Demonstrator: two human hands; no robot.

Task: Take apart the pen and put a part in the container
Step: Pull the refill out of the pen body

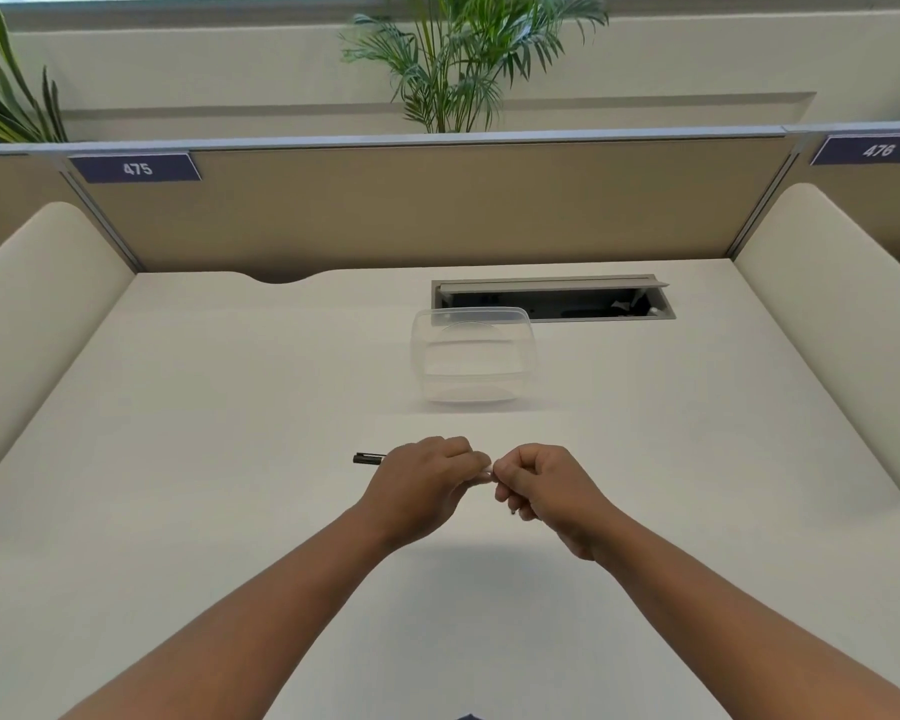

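Both my hands hold one pen (369,458) level above the white desk (204,459). My left hand (422,485) is closed around its barrel, and the dark clip end sticks out to the left of the fist. My right hand (539,485) pinches the other end, fingertips touching those of the left hand. Most of the pen is hidden inside the two fists. A clear plastic container (472,354), open at the top and with nothing in it, stands on the desk a short way beyond the hands.
An open cable tray (567,298) is cut into the desk behind the container. A tan partition (437,200) closes the far side and padded side panels (32,304) flank the desk. Plants rise behind the partition.
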